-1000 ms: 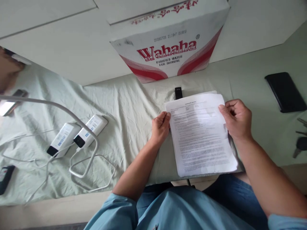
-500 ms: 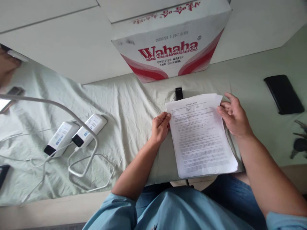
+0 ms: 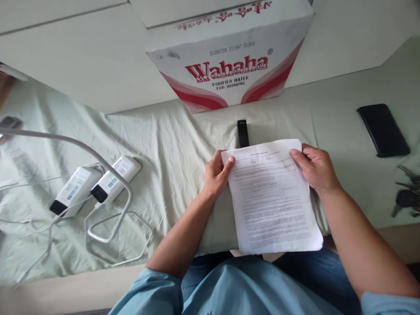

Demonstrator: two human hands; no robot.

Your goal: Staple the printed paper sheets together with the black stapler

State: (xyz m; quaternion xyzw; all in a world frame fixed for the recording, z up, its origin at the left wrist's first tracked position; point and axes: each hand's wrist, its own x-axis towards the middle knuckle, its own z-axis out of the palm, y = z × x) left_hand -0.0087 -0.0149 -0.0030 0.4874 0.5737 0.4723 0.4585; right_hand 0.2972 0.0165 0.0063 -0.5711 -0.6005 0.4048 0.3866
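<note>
Here, a stack of printed sheets (image 3: 272, 197) was held at its upper corners, left hand (image 3: 216, 175) and right hand (image 3: 315, 168) each in closed grip, squared but not yet set down on the cloth-covered worktop (image 3: 177, 144).

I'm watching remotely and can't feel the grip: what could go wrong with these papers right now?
1. The paper stack overhangs the table's near edge, gripped only at its top corners by the left hand and right hand; loose sheets might slide off.
2. The small black device lies just beyond the stack and could get nudged.
</note>
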